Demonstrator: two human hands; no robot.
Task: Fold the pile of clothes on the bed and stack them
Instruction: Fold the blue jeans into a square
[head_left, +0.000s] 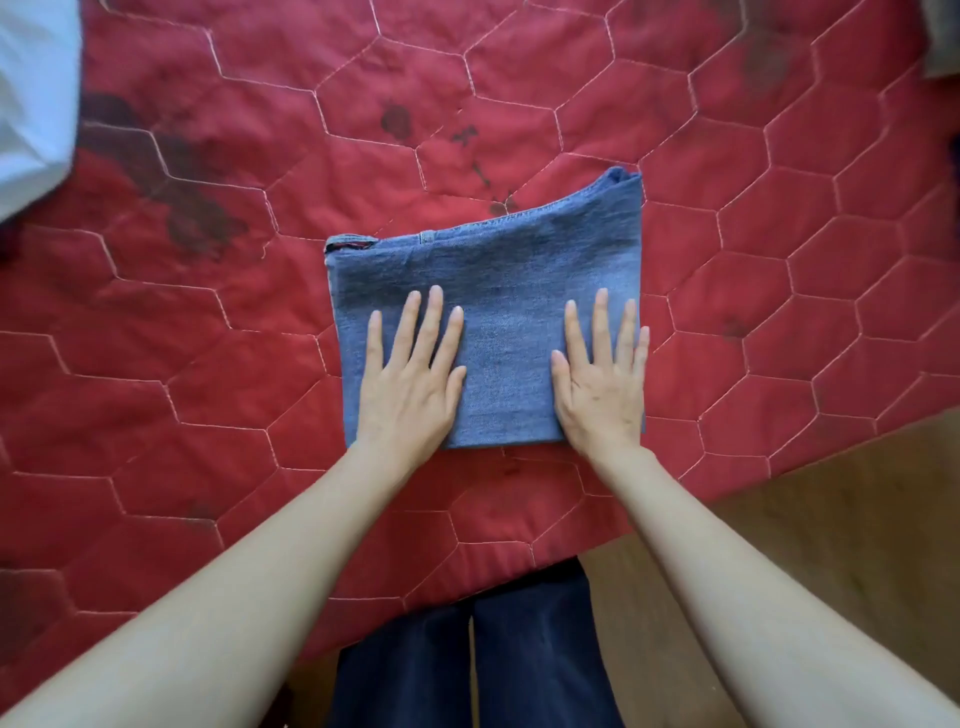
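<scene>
I have the jeans (498, 291) folded down to a compact rectangle on the bed (208, 364), lying a little past the near edge of the red quilt, roughly in the middle of my view. My left hand (410, 384) lies flat on the near left part of the denim, fingers spread and pointing away from me. My right hand (602, 384) lies the same way on the near right part, its little finger right along the right edge of the fold. Neither hand grips anything; both are open, palms down, pressing the cloth.

By my reading, this is the flattening at the end of one garment: the folds are made and I am pressing the bundle so it holds its shape. The far edge is not quite square, since the waistband corner at the far right sits further out than the left one, and a bit of red lining shows at the far left corner.

The next move should be to slide my fingers under the near edge, lift the bundle without letting the layers slip, and set it where the stack will go. I see no stack in view, so I cannot tell where that is. A white cloth (31, 93) lies at the far left corner of the bed, well apart from the jeans, and may be the next piece to fold.
</scene>
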